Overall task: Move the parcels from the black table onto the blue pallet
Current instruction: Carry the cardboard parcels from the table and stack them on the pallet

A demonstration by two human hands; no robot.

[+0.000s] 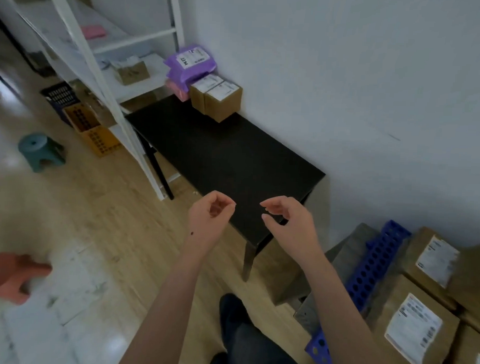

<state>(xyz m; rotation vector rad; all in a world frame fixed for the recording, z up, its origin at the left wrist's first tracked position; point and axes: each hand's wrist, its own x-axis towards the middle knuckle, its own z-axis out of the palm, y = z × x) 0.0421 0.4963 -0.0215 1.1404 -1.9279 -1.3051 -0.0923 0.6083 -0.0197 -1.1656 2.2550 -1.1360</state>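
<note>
- Upper centre: parcels (219, 99) sit at the far end of the black table (228, 159);
- Centre: your left hand (211, 212) hangs loosely curled, holding nothing;
- Just right of it: your right hand (287, 224) likewise, empty;
- Lower right: the blue pallet (372, 265) carries cardboard boxes (414, 328).

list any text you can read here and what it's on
"H6T", as best it reads: large print on the purple parcel's white label.
Small print on that label: too blurred.
Labels on the two cardboard boxes on the black table: too blurred.
Labels on the brown boxes on the blue pallet: too blurred.
</note>
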